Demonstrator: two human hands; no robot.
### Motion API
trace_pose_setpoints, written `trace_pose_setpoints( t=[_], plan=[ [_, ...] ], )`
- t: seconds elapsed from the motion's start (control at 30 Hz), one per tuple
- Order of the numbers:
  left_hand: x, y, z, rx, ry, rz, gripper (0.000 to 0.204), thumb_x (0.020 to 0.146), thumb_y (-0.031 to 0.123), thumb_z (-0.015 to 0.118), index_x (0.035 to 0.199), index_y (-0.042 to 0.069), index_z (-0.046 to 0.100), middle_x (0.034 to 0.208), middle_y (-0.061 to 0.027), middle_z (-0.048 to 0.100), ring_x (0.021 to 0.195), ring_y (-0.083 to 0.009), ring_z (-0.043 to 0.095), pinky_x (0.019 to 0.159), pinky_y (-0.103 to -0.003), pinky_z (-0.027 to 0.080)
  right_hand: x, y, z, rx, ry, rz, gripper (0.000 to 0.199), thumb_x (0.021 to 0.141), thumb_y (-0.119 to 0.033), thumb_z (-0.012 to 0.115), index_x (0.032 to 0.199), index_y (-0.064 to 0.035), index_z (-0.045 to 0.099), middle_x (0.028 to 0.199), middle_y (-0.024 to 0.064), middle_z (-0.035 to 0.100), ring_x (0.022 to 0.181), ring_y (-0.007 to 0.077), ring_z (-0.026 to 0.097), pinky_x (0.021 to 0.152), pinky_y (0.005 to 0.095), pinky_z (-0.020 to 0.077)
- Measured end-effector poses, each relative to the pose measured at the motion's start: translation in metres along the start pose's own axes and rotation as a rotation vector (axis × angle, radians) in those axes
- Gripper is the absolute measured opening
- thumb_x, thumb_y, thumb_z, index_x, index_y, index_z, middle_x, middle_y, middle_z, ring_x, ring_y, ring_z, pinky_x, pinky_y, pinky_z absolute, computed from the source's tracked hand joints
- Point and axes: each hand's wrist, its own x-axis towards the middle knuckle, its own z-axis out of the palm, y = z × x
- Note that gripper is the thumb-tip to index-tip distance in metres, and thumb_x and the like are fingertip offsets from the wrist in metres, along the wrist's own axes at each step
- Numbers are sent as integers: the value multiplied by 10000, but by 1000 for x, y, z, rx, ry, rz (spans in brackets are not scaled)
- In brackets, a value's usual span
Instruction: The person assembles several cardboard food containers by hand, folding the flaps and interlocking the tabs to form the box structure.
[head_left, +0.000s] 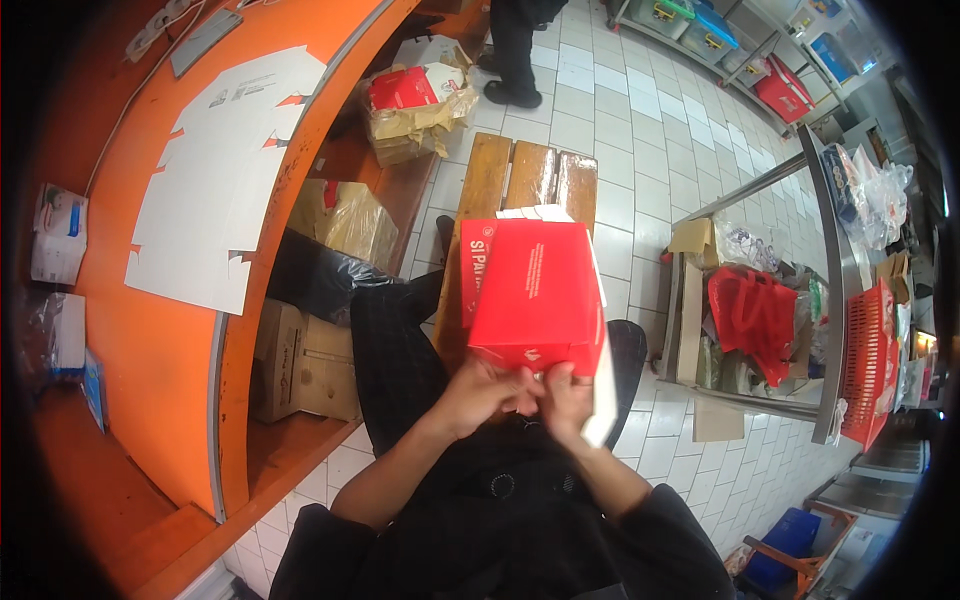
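In front of me is a red cardboard box (535, 285), partly folded, with white inner flaps showing at its far end and along its right side. My left hand (485, 397) grips its near end from the left, thumb and fingers pressed together at the edge. Close beside it, my right hand (567, 400) pinches the same near edge. The fingertips of both hands meet there and partly hide the edge. A red printed carton piece (475, 270) shows under the box's left side. Beyond my lap stands a slatted wooden bench (487, 170), partly covered by the box.
On the orange counter (170, 390) at left lies a flat white carton blank (215, 180). Beneath are brown cartons (325, 370) and a wrapped parcel (345, 220). A metal rack (830, 290) at right holds a red bag (750, 315). Another person's legs (513, 50) stand ahead.
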Motion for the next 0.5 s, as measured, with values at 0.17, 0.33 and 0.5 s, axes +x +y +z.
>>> trace_pose_setpoints(
  t=[0.17,0.33,0.5],
  plan=[
    [-3,-1,13,1192,-30,642,428,824,233,731,1199,171,535,1393,-190,438,1298,-356,435,1064,-494,380,-10,-61,-17,-544,-140,-220,320,938,-184,642,1193,-3,574,1141,125,631,1009,210,621,871,359,494],
    [10,16,14,1134,-251,966,563,745,276,785,1250,242,537,1407,-214,370,1371,-411,322,1115,-531,312,-9,-77,-51,-1217,-384,-615,361,854,-115,657,1188,6,590,1142,137,622,1062,282,592,953,393,438],
    [25,36,-10,303,-340,458,781,934,451,541,1489,-19,257,1454,-185,338,1381,-279,311,1153,-389,196,26,-90,-85,-740,-180,-610,613,814,-535,591,1140,-17,544,1369,176,428,1264,275,411,1040,424,337]
  ],
)
